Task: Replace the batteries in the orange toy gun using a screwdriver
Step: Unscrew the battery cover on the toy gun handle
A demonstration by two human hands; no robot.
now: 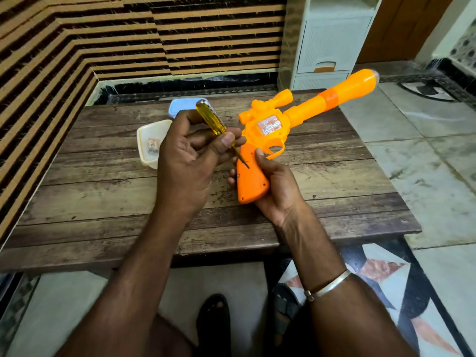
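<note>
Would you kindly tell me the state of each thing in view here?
Orange plastic toy gun: lifted, battery cover on.
Yellow-handled screwdriver: tip on gun's handle.
White plastic tub: open, small items inside.
Blue plastic lid: off, lying apart.
Left grip: pinching the screwdriver.
Right grip: holding the gun.

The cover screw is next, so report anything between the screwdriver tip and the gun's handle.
Nothing visible does. The left hand pinches the screwdriver, its tip at the bare face of the handle of the toy gun. The right hand holds that handle from underneath, its thumb clear of the tip.
</note>
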